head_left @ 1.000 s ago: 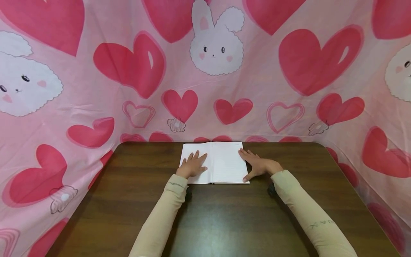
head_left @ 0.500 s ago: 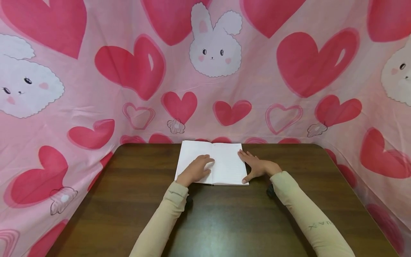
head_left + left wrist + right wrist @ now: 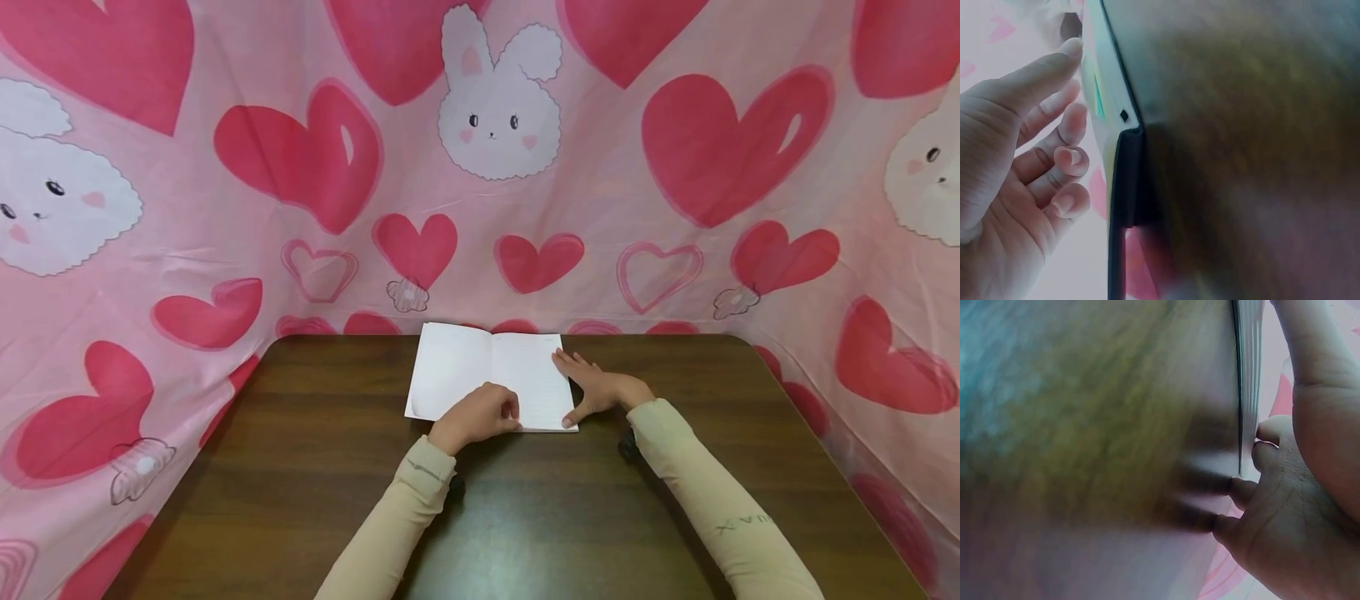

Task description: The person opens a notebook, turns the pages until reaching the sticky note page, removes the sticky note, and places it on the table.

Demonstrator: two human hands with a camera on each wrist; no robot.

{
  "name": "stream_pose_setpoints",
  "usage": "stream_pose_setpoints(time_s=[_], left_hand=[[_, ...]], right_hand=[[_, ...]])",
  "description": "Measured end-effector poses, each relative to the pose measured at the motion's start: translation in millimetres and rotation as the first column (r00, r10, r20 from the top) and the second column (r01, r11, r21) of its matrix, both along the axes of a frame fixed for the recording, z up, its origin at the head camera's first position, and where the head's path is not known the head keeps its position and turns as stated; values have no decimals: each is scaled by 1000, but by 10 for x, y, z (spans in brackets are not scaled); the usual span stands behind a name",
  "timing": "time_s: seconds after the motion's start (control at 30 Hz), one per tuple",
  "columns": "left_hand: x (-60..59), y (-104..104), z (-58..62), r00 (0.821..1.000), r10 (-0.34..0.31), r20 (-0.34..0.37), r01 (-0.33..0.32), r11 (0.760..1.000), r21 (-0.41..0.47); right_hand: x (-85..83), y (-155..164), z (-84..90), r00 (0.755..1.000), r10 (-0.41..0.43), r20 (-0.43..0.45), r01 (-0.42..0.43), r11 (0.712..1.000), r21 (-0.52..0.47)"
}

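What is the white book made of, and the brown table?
The book looks like paper: thin white matte pages, faint ruled lines on the right one. The table looks like wood or wood-look laminate: dark brown grain streaks with a soft shine.

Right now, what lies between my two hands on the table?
In the head view, only the lined right-hand page of the open notebook lies between the left hand and the right hand. Both hands rest on that notebook; nothing else sits there.
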State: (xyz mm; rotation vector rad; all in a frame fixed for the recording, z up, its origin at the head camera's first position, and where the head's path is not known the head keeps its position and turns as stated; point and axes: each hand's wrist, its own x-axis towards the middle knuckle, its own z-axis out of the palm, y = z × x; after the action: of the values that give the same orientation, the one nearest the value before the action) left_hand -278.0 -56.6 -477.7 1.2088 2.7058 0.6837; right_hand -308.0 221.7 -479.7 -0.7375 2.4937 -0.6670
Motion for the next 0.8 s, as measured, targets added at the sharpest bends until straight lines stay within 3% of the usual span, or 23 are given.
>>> stream_pose_setpoints(time_s=[0.37, 0.63, 0.8], left_hand=[[-5, -10, -73, 1000, -28, -5, 28, 998, 59], [55, 25, -57, 1000, 11, -6, -11, 1000, -2], [70, 22, -57, 999, 19, -45, -20, 1000, -18]], right_hand=[[8, -3, 5, 1000, 6, 3, -6, 1000, -17], [-11, -1, -22, 1000, -5, -8, 5, 1000, -15], [-10, 27, -23, 1000, -16, -8, 16, 999, -45]])
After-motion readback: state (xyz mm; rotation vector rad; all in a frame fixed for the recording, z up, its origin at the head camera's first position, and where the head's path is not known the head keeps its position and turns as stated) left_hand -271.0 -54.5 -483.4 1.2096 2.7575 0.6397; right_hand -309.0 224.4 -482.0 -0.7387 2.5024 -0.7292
